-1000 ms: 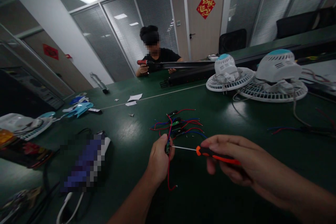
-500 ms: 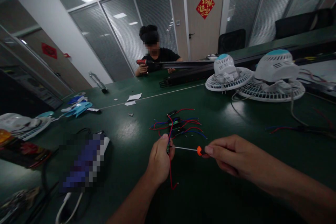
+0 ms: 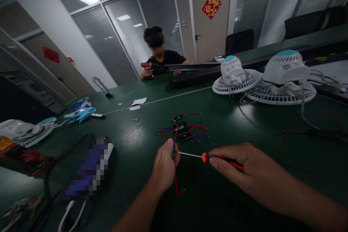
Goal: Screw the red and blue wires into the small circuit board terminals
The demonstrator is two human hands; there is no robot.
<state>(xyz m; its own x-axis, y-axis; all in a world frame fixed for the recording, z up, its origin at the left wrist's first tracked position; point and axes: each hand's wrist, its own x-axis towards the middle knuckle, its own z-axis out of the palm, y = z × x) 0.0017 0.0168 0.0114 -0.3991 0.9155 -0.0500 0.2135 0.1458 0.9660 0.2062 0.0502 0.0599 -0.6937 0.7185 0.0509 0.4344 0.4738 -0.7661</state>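
Observation:
Pinched in my left hand [image 3: 164, 165] is a small green circuit board [image 3: 173, 153], mostly covered by the fingers. A red wire [image 3: 176, 181] hangs from its lower end, and red and blue wires rise from its top. My right hand [image 3: 236, 166] is closed around the orange and black handle of a screwdriver [image 3: 190, 154]. The thin metal shaft points left, and its tip meets the board at my left fingers. Just beyond lie several more small boards [image 3: 179, 128] with red and blue wires, on the dark green table [image 3: 122, 177].
Two white fan heads [image 3: 282, 69] rest at the right. Across the table a person [image 3: 163, 58] holds a red and black power tool [image 3: 148, 65] by a long dark bar [image 3: 195, 68]. Paper scraps [image 3: 139, 101], a blurred-out blue object [image 3: 87, 168] and an orange-topped container [image 3: 19, 156] lie left.
My right hand has rolled and its grip on the screwdriver has shifted, showing more of the handle. The shaft has moved slightly left. My left hand stays nearly still.

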